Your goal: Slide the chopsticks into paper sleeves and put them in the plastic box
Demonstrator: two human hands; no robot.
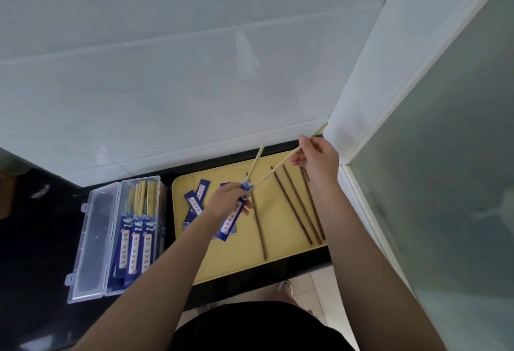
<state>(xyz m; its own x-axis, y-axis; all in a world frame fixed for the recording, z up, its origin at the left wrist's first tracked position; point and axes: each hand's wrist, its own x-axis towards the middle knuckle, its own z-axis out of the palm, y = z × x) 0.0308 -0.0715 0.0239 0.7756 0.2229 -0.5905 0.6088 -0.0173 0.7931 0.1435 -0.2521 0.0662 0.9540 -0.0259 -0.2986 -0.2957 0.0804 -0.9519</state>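
Observation:
My left hand (226, 200) grips a blue paper sleeve (233, 218) above the yellow tray (278, 263). Two pale chopsticks stick out of the sleeve's top; one chopstick (255, 164) leans up and away. My right hand (317, 157) pinches the other pale chopstick (274, 171) near its upper end, its tip at the sleeve mouth. Several dark brown chopsticks (296, 207) lie loose on the tray's right half. Spare blue sleeves (194, 200) lie on the tray's left part. The clear plastic box (91, 242) stands open to the left, holding several sleeved chopsticks (136, 239).
The tray and box rest on a black countertop (41, 239) against a white tiled wall (194, 72). A white frame with frosted glass (445, 183) rises at the right. The box lid lies flat to the left. Floor tiles and a shoe show below the counter edge.

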